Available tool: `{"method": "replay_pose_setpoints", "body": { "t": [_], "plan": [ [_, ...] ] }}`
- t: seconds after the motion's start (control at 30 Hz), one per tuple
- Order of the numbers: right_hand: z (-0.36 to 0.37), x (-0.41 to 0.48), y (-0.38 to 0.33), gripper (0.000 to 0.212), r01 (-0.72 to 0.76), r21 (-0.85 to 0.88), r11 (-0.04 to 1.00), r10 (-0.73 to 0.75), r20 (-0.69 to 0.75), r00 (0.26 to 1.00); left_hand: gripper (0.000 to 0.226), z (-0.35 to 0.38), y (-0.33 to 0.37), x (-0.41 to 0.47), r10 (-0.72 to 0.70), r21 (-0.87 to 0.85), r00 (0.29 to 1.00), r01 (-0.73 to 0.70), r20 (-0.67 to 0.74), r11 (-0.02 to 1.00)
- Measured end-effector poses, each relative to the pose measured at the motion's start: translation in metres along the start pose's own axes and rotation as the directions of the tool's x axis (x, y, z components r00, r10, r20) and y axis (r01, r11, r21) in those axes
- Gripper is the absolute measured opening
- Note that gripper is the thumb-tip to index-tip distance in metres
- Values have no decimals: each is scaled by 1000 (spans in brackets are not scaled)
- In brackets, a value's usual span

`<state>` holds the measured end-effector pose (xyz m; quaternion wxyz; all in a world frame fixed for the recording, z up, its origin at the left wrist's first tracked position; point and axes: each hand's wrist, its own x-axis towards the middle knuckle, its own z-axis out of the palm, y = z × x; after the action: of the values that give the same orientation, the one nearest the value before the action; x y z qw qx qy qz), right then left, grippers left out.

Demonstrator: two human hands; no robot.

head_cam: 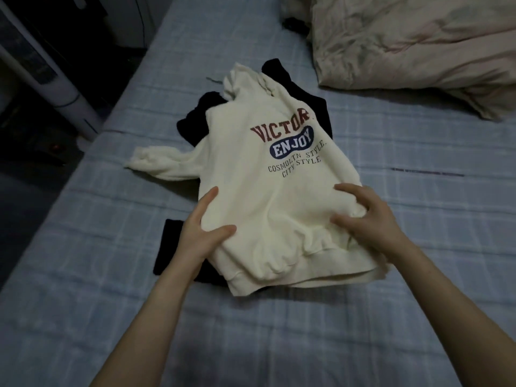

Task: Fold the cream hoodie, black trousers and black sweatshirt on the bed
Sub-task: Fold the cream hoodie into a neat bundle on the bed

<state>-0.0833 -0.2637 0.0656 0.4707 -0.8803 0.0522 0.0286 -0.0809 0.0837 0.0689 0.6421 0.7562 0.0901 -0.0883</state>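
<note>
A cream hoodie [259, 185] with "VICTOR ENJOY" printed on its chest lies face up in the middle of the bed, hood pointing away from me, one sleeve stretched out to the left. Black clothing lies under it: one dark piece [195, 124] shows at the upper left and behind the hood, another [170, 252] sticks out at the lower left. I cannot tell which is the trousers and which the sweatshirt. My left hand [203, 233] grips the hoodie's lower left side. My right hand [363, 216] clutches bunched fabric at its lower right.
The bed [391, 247] has a pale blue checked sheet. A crumpled beige duvet [413, 48] fills the far right corner. Beyond the bed's left edge stands a white tower appliance [55, 76] on a dark floor.
</note>
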Motion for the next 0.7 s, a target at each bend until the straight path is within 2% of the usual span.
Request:
{"method": "replay_pose_setpoints", "body": {
  "t": [0.13,0.37,0.7],
  "plan": [
    [-13,-95,-38,58,-19,9,1000,19,-1,1000,80,-36,24,-90,-26,23,999,25,27,999],
    [-19,-249,-68,56,-86,-9,996,85,-83,993,75,-80,24,-223,-15,-19,997,16,71,1000],
    [-51,-332,-76,57,-141,7,990,141,-30,990,73,-67,31,-316,-57,13,996,56,72,998]
  ]
}}
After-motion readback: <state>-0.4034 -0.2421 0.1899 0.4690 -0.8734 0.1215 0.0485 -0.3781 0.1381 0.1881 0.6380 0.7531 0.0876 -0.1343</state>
